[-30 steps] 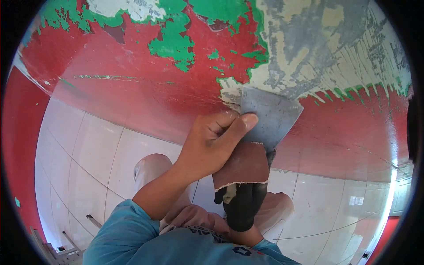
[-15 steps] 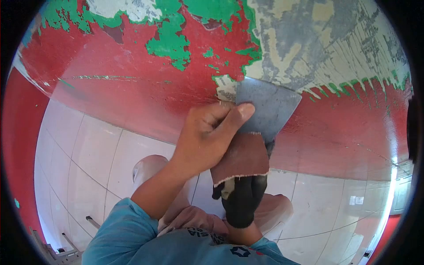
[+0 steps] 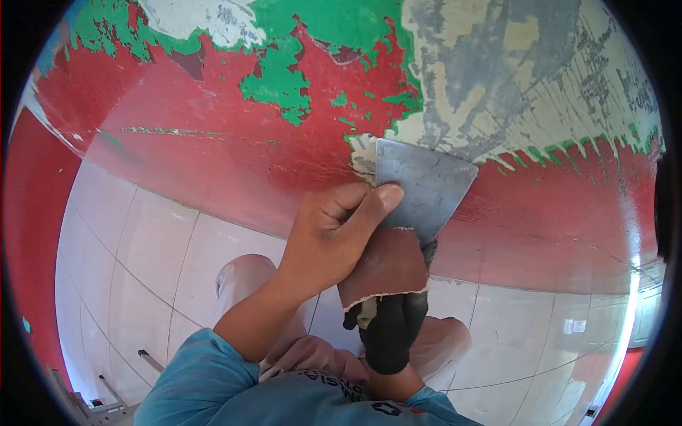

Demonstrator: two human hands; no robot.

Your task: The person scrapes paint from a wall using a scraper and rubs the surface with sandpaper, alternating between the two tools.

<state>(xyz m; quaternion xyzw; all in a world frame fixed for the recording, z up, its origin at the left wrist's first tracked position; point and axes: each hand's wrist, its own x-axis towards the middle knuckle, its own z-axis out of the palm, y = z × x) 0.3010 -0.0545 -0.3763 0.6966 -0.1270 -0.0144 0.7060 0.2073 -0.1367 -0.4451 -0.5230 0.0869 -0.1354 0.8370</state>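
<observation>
Bare and pinching, my left hand (image 3: 323, 238) has its thumb flat on the left side of a wide metal scraper blade (image 3: 428, 186); its other fingers curl behind. The blade's broad edge lies along the border between red paint and a scraped pale-grey area of the surface (image 3: 490, 85). My right hand (image 3: 392, 330), in a dark glove, is closed lower down around the scraper's handle, which is mostly hidden. A brown piece of sandpaper (image 3: 387, 266) with a frayed edge covers the top of the gloved fingers.
Red paint (image 3: 249, 163) with flaking green patches (image 3: 277, 82) covers the curved surface ahead. White floor tiles (image 3: 490, 326) lie beneath, with my knees (image 3: 245, 277) on either side of my arms. Metal legs (image 3: 106, 408) stand at lower left.
The scraper blade and both hands have shifted slightly down and left in view. The camera view has also moved a little. Both hands keep their hold.
</observation>
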